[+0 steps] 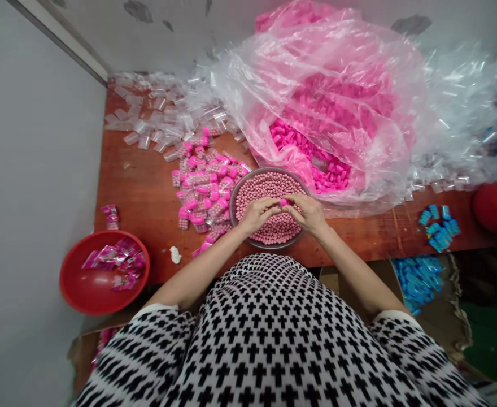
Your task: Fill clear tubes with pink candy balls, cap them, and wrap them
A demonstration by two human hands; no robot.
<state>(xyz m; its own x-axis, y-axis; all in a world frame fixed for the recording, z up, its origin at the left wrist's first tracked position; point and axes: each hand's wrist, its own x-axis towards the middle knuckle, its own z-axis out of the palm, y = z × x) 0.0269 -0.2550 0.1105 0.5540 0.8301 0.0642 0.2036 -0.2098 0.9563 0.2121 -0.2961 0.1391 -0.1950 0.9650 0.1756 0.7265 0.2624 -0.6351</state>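
Over a grey bowl (232, 204) full of small pink balls (269, 189), my two hands meet at the fingertips. A bright pink cap (284, 202) sits between them. My left hand (259, 216) pinches it from the left, and my right hand (308, 213) closes on it from the right. Whether a clear container is under the cap is hidden by the fingers. Left of the bowl lies a heap of small clear bottles with pink caps (208, 189), filled with pink balls. Behind the bowl, a large clear plastic bag (248, 96) holds loose pink caps (333, 172).
Empty clear containers (155, 121) lie scattered at the back left, with more (456, 113) at the right. A red basin (73, 282) with pink packets stands at the left front. Blue-wrapped pieces (441, 229) lie near a red bucket (492, 206). A wall borders the wooden table (147, 181).
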